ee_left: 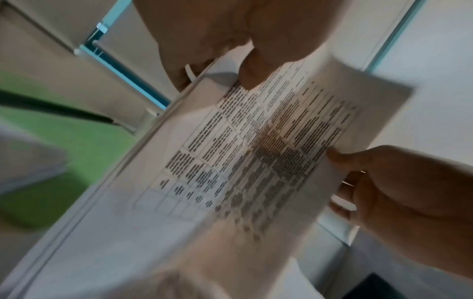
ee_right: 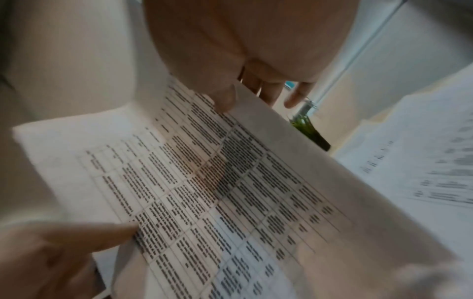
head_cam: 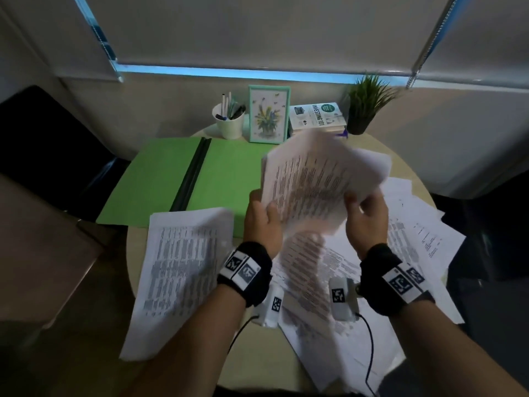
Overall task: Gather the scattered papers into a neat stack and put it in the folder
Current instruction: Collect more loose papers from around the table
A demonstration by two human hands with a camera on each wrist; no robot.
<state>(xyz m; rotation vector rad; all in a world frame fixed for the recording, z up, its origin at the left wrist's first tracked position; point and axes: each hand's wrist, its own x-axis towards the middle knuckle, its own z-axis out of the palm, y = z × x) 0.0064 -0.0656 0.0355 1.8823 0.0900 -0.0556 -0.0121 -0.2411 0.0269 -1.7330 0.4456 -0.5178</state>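
I hold a bundle of printed sheets (head_cam: 315, 181) tilted up above the table, its pages fanned unevenly. My left hand (head_cam: 262, 207) pinches its left edge, thumb (ee_left: 252, 70) on the printed face. My right hand (head_cam: 363, 207) pinches the right edge, thumb (ee_right: 225, 97) in front and fingers behind. The open green folder (head_cam: 171, 173) lies at the back left, with a dark spine. A loose pile of papers (head_cam: 180, 267) lies at the front left, overlapping the folder's near edge. More sheets (head_cam: 415, 233) lie scattered at the right and under my hands.
At the back of the round table (head_cam: 257, 353) stand a white pen cup (head_cam: 229, 121), a framed flower picture (head_cam: 269, 113), stacked books (head_cam: 315, 116) and a potted plant (head_cam: 366, 107). A black chair (head_cam: 43, 144) is at the left. Cables hang from my wrists.
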